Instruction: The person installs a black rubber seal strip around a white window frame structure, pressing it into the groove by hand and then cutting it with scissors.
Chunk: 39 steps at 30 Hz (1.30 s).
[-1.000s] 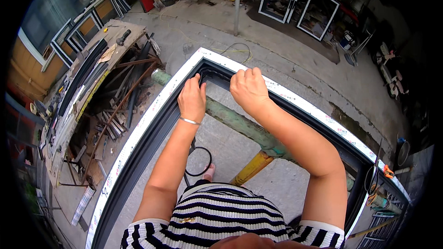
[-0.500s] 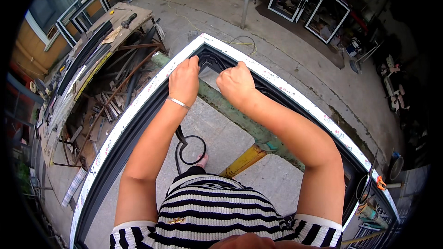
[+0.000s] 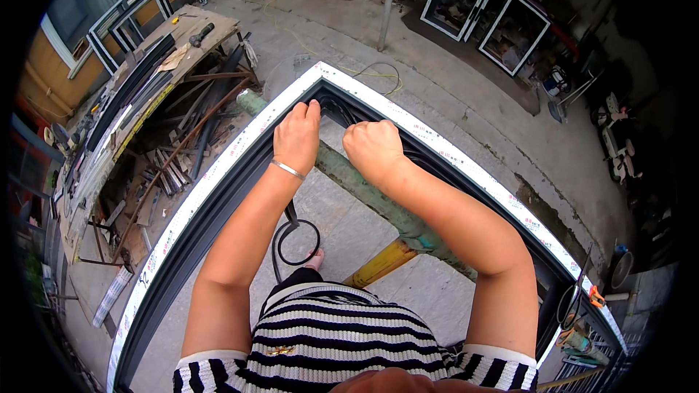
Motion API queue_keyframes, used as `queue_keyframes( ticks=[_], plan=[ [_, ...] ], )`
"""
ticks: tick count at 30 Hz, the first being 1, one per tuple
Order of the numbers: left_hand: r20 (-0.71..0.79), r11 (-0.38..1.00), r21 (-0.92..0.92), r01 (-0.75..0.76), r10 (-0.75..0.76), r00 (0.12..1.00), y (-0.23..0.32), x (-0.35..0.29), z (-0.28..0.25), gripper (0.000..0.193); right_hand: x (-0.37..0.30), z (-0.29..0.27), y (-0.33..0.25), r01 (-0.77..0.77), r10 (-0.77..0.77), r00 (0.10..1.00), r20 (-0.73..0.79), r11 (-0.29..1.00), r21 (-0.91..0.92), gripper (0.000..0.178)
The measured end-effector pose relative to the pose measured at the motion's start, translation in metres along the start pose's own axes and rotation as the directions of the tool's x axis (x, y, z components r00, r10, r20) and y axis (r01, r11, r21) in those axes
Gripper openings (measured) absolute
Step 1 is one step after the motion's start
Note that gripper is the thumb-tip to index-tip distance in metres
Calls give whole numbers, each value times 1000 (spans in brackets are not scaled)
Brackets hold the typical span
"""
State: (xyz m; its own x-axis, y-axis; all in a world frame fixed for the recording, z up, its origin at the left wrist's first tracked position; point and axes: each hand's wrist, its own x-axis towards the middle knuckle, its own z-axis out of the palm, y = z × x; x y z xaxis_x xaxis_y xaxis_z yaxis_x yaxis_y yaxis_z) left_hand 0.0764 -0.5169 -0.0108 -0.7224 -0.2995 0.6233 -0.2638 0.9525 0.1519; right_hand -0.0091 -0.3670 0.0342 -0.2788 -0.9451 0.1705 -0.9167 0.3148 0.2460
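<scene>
A large window frame lies before me, its outer face covered with white printed film and its inner profile dark grey. At its far corner my left hand is closed over the inner edge of the left side, fingers close together. A black rubber strip hangs below that hand and ends in a loop above the floor. My right hand makes a fist just inside the right side. Black strands curve through the corner between both hands. The right fist hides whatever is inside it.
A green pipe with a yellow leg runs beneath the frame. Left stands a cluttered workbench with scrap below. Orange-handled scissors or pliers lie at the frame's right. White-edged frames lean at the back right.
Both hands and the frame's far corner sit slightly lower in the picture. The left fingers look a little straighter; the right hand remains a fist.
</scene>
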Motion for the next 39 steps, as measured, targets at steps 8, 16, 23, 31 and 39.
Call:
queue_keyframes(
  ticks=[8, 16, 23, 31, 39],
  plan=[
    [12, 999, 34, 10, -10, 1000, 0, 1, 0, 24, 3, 10, 1, -137, 126, 982, -139, 988, -72, 13],
    [-33, 997, -44, 70, -71, 997, -2, 3, 11, 22, 7, 5, 1, -139, 134, 987, -90, 989, -50, 15],
    [-89, 992, -88, 89, -97, 991, 6, 4, 12, 20, 2, 10, 3, -141, 139, 979, -149, 990, 0, 15],
    [-173, 987, -113, 114, -133, 976, 10, 6, 15, 15, 0, 13, 6, -119, 113, 963, -244, 993, -10, 9],
    [-211, 977, -113, 179, -199, 957, 15, 4, 15, 12, 2, 8, 15, -63, 16, 875, -484, 995, -80, 7]
  ],
)
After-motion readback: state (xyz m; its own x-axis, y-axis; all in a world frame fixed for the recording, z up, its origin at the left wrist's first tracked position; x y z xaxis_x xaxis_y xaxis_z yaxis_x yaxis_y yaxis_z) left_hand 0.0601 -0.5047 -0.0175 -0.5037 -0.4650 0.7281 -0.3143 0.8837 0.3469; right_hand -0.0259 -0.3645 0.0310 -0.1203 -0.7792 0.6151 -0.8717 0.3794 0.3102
